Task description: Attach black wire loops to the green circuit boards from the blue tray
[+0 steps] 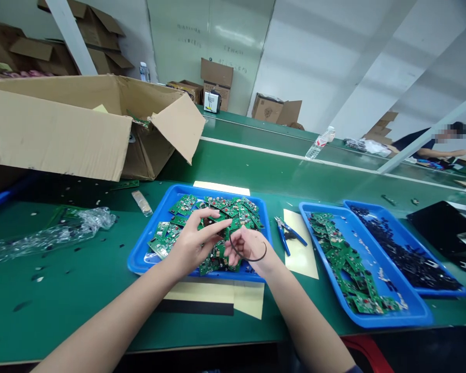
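My left hand point(196, 239) is over a blue tray point(142, 247) heaped with green circuit boards point(186, 204). Its index finger points right, and the other fingers bend around something dark that is mostly hidden. My right hand point(250, 247) is just beside it, palm partly up, with curled fingers. A thin black cord point(243, 257) curves from between the two hands across the right palm to the wrist; its upper end is near the fingertips. Blue-handled cutters point(286, 235) lie open on yellow paper point(305, 254) right of the tray.
To the right, one blue tray point(406, 311) holds more boards and another point(423, 259) holds black parts. A large open carton point(58, 124) and crumpled plastic point(89, 223) are at left. A bottle point(320, 143) stands behind. A person point(423, 145) sits at far right.
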### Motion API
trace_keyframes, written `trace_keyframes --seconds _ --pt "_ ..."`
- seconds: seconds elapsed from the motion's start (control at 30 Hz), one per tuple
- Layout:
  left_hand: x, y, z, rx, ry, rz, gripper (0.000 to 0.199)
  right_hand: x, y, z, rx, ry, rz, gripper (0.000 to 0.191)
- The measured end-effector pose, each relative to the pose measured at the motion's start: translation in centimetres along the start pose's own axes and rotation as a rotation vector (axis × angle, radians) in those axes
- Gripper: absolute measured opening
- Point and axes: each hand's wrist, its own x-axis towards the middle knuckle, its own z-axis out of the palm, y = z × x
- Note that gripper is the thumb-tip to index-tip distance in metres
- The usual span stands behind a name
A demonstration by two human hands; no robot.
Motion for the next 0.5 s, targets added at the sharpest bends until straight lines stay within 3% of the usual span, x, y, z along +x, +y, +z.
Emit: trace_keyframes --seconds 0.1,0.2,0.5 --pt "-0.11 -0.17 0.15 0.018 0.009 0.046 0.036 -0.05 -0.01 0.46 0.069 -0.098 0.048 0.040" --pt "-0.28 -0.32 0.24 0.009 0.012 0.028 0.037 -0.27 -0.18 0.74 0.115 -0.080 0.032 0.030" --pt "-0.31 -0.08 0.04 -0.148 -0.157 -0.183 0.030 -0.01 -0.49 0.46 0.280 -0.161 0.178 0.024"
